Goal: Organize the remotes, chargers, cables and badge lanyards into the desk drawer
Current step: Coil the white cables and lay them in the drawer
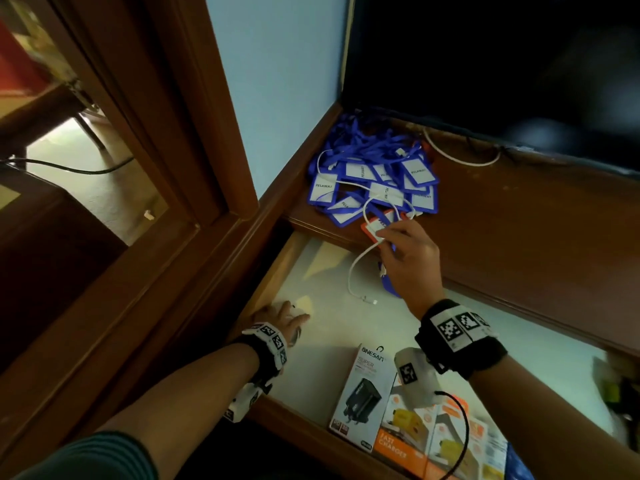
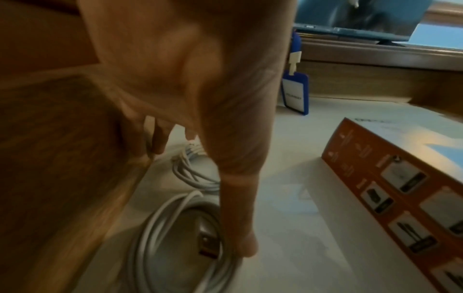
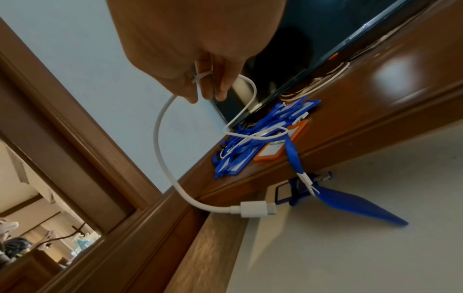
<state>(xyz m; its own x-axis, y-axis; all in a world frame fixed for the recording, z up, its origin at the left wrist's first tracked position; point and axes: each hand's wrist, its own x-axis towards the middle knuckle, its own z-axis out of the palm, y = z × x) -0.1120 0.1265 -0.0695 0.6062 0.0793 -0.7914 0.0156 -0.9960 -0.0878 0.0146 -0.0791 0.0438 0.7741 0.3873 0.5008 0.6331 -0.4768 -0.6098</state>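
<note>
nearest me, at the front edge of the open desk drawer [image 1: 301,420], lie three boxed chargers: a white onesam charger box [image 1: 363,396] and, just beside it, two orange fast charger boxes [image 1: 440,441]. at the drawer's left wall the left hand [image 1: 284,318] reaches down with straight, relaxed fingers, the fingertips [image 2: 246,247] touching a coiled white usb cable [image 2: 175,234] that lies on the drawer floor against that wall; a second small white coil [image 2: 192,168] sits just behind it. nothing is gripped there, the hand only presses the coil into place.

further in, above the back of the drawer, the right hand [image 1: 410,258] pinches a short white charging cable [image 3: 162,142] between curled fingers. one end hangs down over the drawer with its plug [image 3: 253,211] free in the air; the other end still loops across the heap of blue badge lanyards [image 1: 374,174] on the desk top behind the drawer, beside an orange badge holder [image 3: 280,148]. one blue badge holder [image 2: 295,93] already dangles from the desk edge into the drawer's back.

beyond the heap stands a dark screen [image 1: 502,64], with another white cable [image 1: 460,155] at its foot.

the step in hand looks to be cables: this one is being lifted clear of the lanyards. next, i judge, it needs freeing from the straps without dragging them, then lowering beside the coils by the left wall.
</note>
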